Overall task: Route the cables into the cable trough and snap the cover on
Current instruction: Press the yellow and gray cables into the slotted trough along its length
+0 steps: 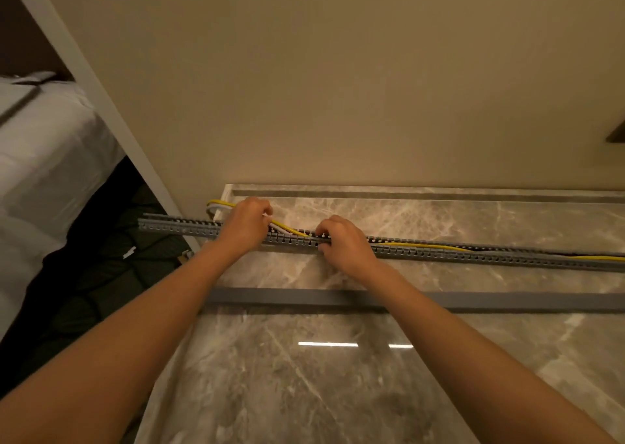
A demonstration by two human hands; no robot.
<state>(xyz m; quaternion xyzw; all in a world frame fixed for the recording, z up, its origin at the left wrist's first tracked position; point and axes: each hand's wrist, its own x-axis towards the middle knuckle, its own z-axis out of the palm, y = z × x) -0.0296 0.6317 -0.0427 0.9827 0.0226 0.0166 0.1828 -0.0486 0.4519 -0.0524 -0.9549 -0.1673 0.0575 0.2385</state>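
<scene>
A long grey cable trough (473, 258) with slotted walls lies left to right across the far part of a polished marble surface (338, 396), close to a beige wall (338, 88). Its left end sticks out past the left edge of the surface. The cables (291, 230), one yellow and one pale grey, come in from the far left corner, rise over the far wall of the trough between the two hands, and then run inside the trough toward the right, where the yellow one shows along the channel.

The left hand (245, 227) is above the trough near its left end, fingers curled round the cables and holding them just above the slotted wall. The right hand (345, 242) is just to its right, with the fingers hooked over the top of the trough and the thumb against the near wall; it seems to grip the trough itself, though the fingertips are hidden inside the channel.

The cover (507, 301), a plain grey strip, lies flat on the surface nearer the person, parallel to the trough and apart from it.

To the left, beyond the surface, stands a bed (44, 145) with white bedding over a dark floor (101, 274).
</scene>
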